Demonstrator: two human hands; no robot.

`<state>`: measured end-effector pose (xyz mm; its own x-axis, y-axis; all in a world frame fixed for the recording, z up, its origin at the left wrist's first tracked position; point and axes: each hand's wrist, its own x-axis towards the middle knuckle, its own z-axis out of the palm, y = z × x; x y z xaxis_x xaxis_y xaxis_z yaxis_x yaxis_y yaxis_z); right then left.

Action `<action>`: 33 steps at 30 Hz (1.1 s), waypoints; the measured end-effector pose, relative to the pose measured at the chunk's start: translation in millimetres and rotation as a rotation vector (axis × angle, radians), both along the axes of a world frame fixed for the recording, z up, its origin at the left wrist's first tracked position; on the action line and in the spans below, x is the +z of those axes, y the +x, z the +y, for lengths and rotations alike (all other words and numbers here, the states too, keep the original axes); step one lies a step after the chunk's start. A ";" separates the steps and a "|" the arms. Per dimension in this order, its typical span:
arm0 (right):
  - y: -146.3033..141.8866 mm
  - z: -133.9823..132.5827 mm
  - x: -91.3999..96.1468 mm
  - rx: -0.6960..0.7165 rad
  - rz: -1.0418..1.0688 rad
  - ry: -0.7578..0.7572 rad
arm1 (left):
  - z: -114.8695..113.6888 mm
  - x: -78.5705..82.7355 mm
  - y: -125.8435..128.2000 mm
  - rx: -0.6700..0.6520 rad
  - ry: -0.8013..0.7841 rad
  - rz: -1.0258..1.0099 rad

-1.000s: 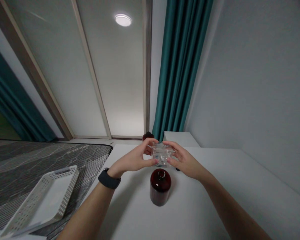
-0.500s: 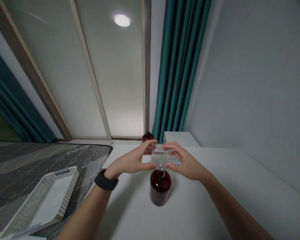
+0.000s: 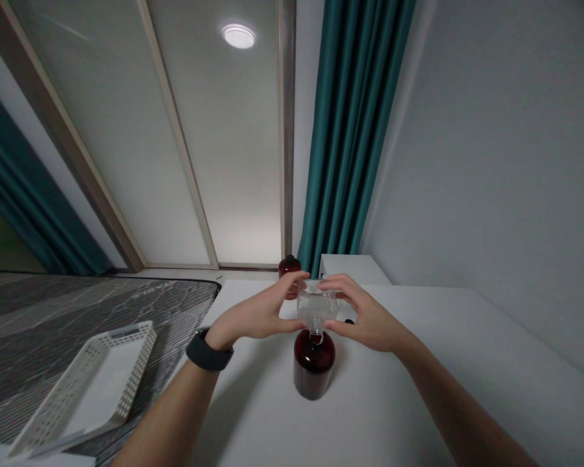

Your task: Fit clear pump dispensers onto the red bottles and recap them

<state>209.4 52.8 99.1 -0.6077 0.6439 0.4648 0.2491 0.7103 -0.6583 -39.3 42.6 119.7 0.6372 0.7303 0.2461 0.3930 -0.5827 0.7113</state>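
Note:
Between my two hands is a clear bottle (image 3: 316,303), turned neck down over the mouth of a dark red bottle (image 3: 314,366). The red bottle stands upright on the white table (image 3: 379,408). My left hand (image 3: 257,316), with a dark band at the wrist, grips the clear bottle from the left, fingers on top and thumb low near its neck. From the right, my right hand (image 3: 365,319) grips it the same way. A small black object (image 3: 349,322), partly hidden, shows by my right hand. Whether the two necks touch, I cannot tell.
Behind my left hand stands another dark red bottle (image 3: 289,264) with a black top. A white perforated basket (image 3: 139,363) sits at the left on a grey patterned surface (image 3: 175,305). Past the table's far edge is a white box-like piece (image 3: 353,266), and a wall is on the right.
Both hands keep their hold on the clear bottle over the red one. The whole view has shifted very slightly, and the small black object shows more plainly.

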 end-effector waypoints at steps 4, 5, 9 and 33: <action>0.8 -0.3 0.8 0.001 -0.015 0.017 | -0.2 -1.5 -0.4 0.011 0.026 0.020; 0.8 -0.5 1.2 -0.001 -0.022 0.024 | -0.2 -1.9 -0.5 0.009 0.032 0.019; 0.0 -1.9 3.6 -0.010 -0.052 0.050 | -0.1 -2.2 -0.5 0.001 0.046 0.008; -1.1 -7.2 7.8 -0.036 -0.098 0.068 | -2.9 2.6 0.4 0.007 0.056 0.020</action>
